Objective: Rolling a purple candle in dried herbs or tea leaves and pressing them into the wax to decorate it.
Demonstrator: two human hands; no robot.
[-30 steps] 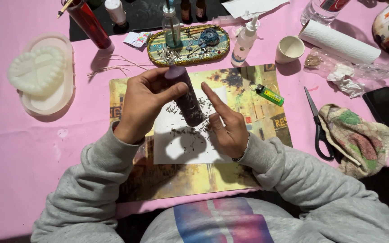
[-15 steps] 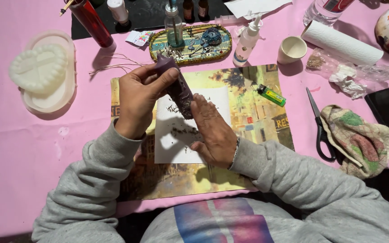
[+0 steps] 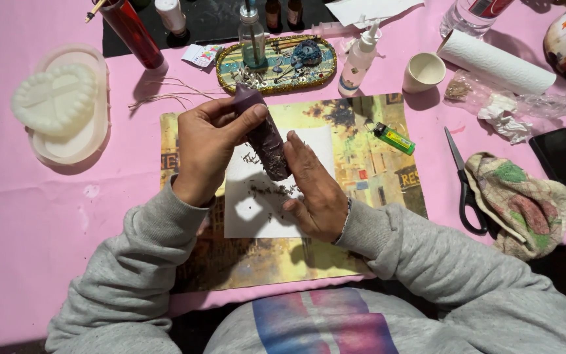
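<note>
Dark purple cylindrical wax candle [image 3: 261,134], tilted over white paper sheet [image 3: 263,203]; left hand [image 3: 207,147] closed round its upper end; right hand [image 3: 316,190] flat-open against its lower side at four o'clock; dried flecks [image 3: 266,190] partly stuck on, many loose, coating seemingly unfinished.

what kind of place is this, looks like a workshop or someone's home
Most likely a home craft table set up for candle making: the left hand holds a purple candle over white paper, with a heart-shaped mould and scissors nearby.
</note>
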